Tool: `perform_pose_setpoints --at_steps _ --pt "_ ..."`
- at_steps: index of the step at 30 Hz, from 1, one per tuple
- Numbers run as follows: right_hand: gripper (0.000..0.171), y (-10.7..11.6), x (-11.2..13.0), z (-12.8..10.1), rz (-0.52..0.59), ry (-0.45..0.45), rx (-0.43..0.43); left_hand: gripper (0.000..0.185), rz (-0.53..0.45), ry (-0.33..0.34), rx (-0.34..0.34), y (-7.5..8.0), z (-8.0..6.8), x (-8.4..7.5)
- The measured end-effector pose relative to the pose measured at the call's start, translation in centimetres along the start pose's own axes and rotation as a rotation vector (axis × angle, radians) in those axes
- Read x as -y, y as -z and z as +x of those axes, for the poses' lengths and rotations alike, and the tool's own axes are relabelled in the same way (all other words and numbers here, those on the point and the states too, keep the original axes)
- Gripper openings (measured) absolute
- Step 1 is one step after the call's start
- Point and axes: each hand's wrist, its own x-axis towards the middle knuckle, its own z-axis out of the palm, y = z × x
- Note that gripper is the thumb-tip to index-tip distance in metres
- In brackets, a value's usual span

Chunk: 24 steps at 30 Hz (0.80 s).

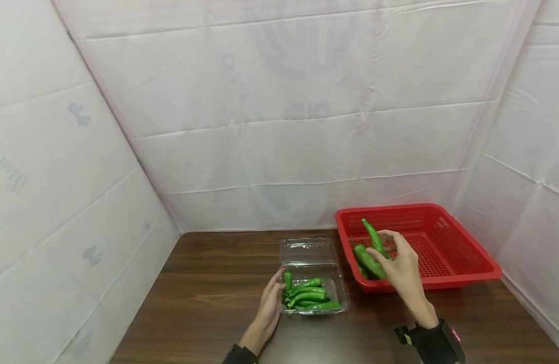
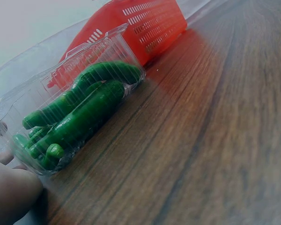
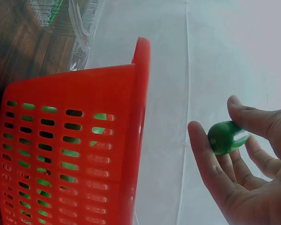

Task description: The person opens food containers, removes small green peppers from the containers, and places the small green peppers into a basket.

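Note:
In the head view my right hand [image 1: 400, 264] holds a long green chili pepper [image 1: 374, 235] above the red basket's left part. The right wrist view shows the pepper [image 3: 225, 138] end-on between thumb and fingers. Beneath that hand, larger green peppers [image 1: 368, 262] lie in the basket [image 1: 472, 248]. My left hand [image 1: 268, 305] rests against the left side of a clear plastic clamshell box [image 1: 342, 302], its fingers touching the wall and rim. Several green chili peppers [image 1: 308, 296] lie inside the box. The left wrist view shows only part of that hand [image 2: 11, 192] at the box's end.
The box's hinged lid [image 1: 308, 250] is folded back away from me on the dark wooden table [image 1: 215, 288]. Close to the box's right stands the basket. White sheeting [image 1: 270, 151] hangs behind the table and along both sides.

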Motion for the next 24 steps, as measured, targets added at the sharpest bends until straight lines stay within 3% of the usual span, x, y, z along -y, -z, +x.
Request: perform_pose_setpoints --at_steps 24 --pt "0.04 0.2 -1.0 0.1 0.0 0.014 -0.049 0.063 0.007 -0.008 0.021 0.2 0.1 0.1"
